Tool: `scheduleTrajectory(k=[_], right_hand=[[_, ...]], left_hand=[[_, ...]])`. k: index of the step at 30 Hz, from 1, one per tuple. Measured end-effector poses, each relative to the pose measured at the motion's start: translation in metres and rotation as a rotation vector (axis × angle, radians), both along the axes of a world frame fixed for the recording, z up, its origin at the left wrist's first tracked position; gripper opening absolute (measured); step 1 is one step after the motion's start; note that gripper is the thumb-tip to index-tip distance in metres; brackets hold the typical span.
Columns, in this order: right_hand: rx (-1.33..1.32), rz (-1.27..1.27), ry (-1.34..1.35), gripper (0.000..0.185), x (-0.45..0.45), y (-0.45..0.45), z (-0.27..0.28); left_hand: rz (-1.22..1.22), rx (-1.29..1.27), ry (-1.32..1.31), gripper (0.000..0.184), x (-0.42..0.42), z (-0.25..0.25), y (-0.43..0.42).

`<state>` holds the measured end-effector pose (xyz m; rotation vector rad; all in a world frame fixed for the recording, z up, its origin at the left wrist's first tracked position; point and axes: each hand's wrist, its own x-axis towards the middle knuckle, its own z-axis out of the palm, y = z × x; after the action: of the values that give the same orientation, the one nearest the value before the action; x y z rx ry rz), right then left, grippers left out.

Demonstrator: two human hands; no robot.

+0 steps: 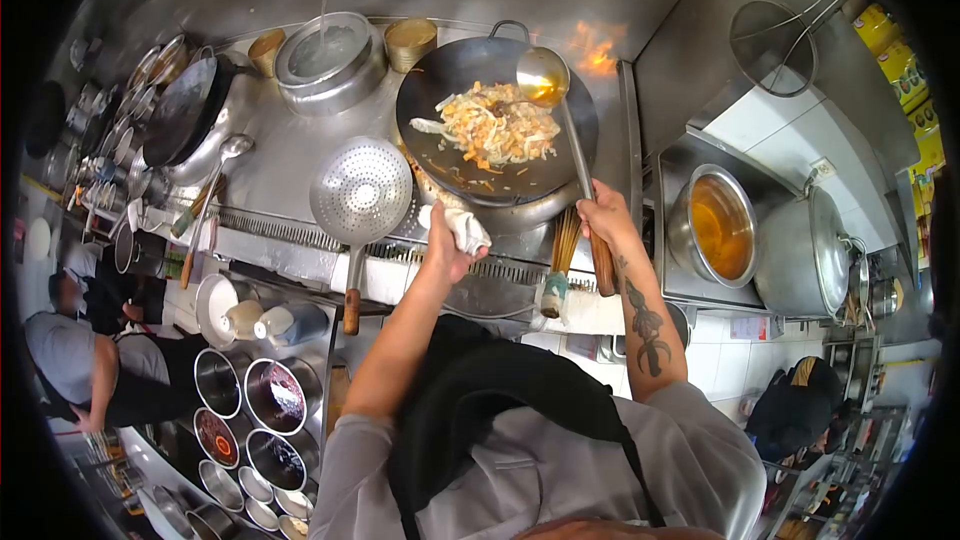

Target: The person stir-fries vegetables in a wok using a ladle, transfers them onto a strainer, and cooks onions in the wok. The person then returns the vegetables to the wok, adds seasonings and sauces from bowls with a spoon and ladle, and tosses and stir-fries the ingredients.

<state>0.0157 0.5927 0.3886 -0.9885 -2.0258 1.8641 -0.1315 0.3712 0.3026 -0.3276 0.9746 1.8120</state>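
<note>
A black wok [420,90] sits on the burner with a pile of chopped, orange and pale food [500,125] in it. My right hand [608,215] is wrapped round the long handle of a ladle [572,130]. The ladle's metal bowl is over the far right part of the wok, with some orange liquid showing in it. A folded white cloth [466,230] is gripped in my left hand [445,245], close to the wok's near left rim. Just left of that hand lies a perforated skimmer [361,190] with a wooden handle.
Flames [597,50] rise behind the wok's right side. A lidded pot [332,65] stands at the back left under a tap. To the right are a bowl of amber liquid [716,230] and a large pot [805,255]. A bamboo brush [560,255] rests in front. Co-workers [75,350] stand left and right.
</note>
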Motion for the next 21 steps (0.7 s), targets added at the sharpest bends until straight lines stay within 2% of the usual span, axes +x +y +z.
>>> scheduleTrajectory(k=[3,6,7,9,12,13,15,17,18,20,21], right_hand=[[0.282,0.0,-0.137,0.025,-0.013,0.021,-0.013],[0.109,-0.064,-0.067,0.019,-0.045,0.011,-0.034],[0.063,-0.018,-0.091,0.018,-0.054,0.005,-0.042],[-0.032,0.077,-0.135,0.018,-0.065,-0.005,-0.055],[-0.078,0.22,-0.173,0.014,-0.029,-0.024,-0.03],[-0.063,0.368,-0.184,0.024,-0.005,-0.01,-0.03],[0.45,0.449,-0.264,0.024,0.032,-0.011,0.005],[0.761,0.44,-0.473,0.026,0.057,-0.004,0.018],[0.91,0.432,-0.58,0.028,0.068,-0.007,0.023],[1.073,0.444,-0.569,0.034,0.073,-0.017,0.028],[1.165,0.447,-0.559,0.037,0.071,-0.014,0.033]], left_hand=[[0.04,-0.009,-0.081,0.056,-0.016,-0.005,0.039],[0.029,-0.077,-0.095,0.046,-0.026,-0.005,0.058],[0.054,-0.087,-0.113,0.029,-0.029,-0.007,0.06],[-0.008,-0.05,-0.102,0.02,-0.034,-0.019,0.065],[-0.065,-0.013,-0.13,0.012,-0.039,-0.025,0.066],[-0.08,-0.002,-0.146,0.01,-0.04,-0.024,0.067],[-0.107,0.021,-0.15,0.009,-0.045,-0.041,0.07],[-0.091,0.026,-0.154,0.008,-0.047,-0.047,0.07],[-0.065,0.016,-0.157,0.007,-0.044,-0.041,0.069],[-0.007,-0.006,-0.181,0.005,-0.022,-0.032,0.062],[0.032,-0.012,-0.2,0.004,0.004,0.003,0.048]])
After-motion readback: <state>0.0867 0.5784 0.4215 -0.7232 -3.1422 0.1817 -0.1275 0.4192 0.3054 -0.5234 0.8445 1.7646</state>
